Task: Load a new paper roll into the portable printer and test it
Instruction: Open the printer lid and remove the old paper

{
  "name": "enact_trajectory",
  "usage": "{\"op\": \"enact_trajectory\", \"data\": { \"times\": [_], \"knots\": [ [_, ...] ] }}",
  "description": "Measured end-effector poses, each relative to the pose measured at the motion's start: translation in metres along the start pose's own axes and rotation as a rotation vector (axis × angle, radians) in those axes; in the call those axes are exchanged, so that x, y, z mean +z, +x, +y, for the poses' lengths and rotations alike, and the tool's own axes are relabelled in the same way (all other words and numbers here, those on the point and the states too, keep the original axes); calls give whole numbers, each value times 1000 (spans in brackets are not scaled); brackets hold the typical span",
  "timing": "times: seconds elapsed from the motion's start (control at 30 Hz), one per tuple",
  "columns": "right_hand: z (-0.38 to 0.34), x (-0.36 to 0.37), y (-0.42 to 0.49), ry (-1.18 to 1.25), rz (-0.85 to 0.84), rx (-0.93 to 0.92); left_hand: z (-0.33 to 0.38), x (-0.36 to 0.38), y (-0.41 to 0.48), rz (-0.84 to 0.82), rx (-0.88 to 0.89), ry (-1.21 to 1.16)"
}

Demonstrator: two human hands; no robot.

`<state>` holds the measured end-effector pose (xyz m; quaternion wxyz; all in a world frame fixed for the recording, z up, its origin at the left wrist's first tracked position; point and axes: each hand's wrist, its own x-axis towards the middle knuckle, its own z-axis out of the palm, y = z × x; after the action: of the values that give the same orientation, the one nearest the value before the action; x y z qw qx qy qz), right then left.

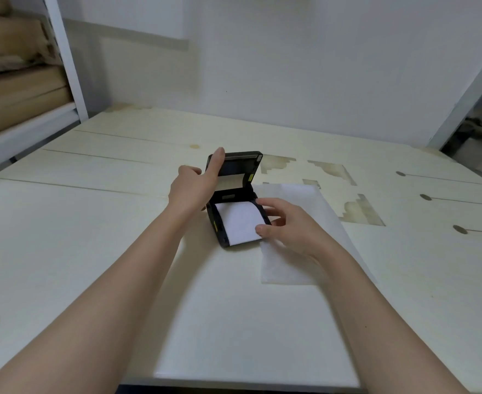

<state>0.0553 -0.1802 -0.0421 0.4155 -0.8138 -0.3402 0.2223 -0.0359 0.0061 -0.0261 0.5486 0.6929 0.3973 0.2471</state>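
A small black portable printer sits in the middle of the table with its lid standing open. A white paper strip runs out of the roll bay and lies over the printer's front. My left hand reaches to the lid's left edge, index finger straight and touching its top corner. My right hand rests at the printer's right side; thumb and fingertips touch the paper's right edge. The roll itself is hidden inside the bay.
A translucent white wrapper sheet lies on the pale wooden table under my right hand. Worn patches mark the table at the right. White shelving with brown packages stands at the back left; a metal frame rises at the right.
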Motion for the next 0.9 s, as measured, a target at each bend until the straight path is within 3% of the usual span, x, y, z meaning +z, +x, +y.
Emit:
{"op": "enact_trajectory", "data": {
  "times": [0.27, 0.47, 0.57, 0.77, 0.9],
  "knots": [
    [-2, 4, 1, -288, -173, -60, 8, 4, 7, -19, -101, 1],
    [3, 10, 6, -401, -48, -146, 8, 9, 5, -48, -133, -76],
    [6, 9, 6, -331, 1, -184, 3, 10, 2, -10, -66, -94],
    [7, 7, 1, -132, 263, -278, -3, 14, -18, 32, 23, -110],
    [4, -5, -4, 113, 413, -168, -8, 27, -46, 347, 222, 160]
  ]
}}
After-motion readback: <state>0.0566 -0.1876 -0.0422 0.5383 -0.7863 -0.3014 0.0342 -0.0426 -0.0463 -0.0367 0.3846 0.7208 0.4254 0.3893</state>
